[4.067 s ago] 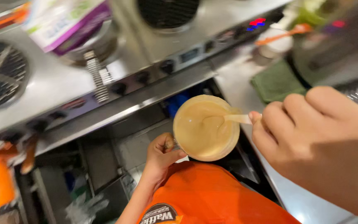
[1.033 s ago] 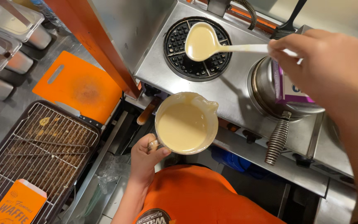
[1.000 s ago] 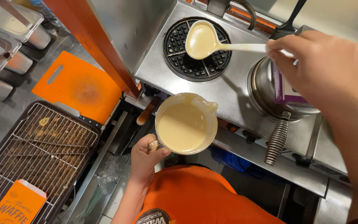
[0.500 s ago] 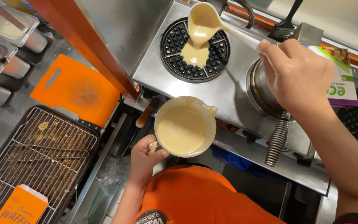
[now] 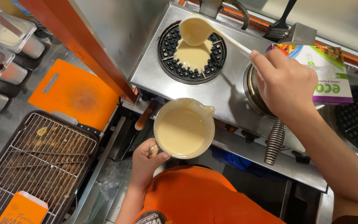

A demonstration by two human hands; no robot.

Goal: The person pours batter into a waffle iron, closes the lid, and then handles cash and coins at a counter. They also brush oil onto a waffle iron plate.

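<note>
1. Gripping its handle, your left hand (image 5: 146, 159) is closed around the round cream jug of pale batter (image 5: 183, 128), kept level and low in front of the steel waffle machine (image 5: 228, 93) so nothing spills.
2. Your right hand (image 5: 284, 83) is closed on the white plastic ladle (image 5: 197, 31), tilted over the round black waffle plate (image 5: 192, 54) so batter lands near its middle.
3. Off to your left, the wire rack (image 5: 34, 161) and orange cutting board (image 5: 73, 95) lie well apart from the pour.
</note>
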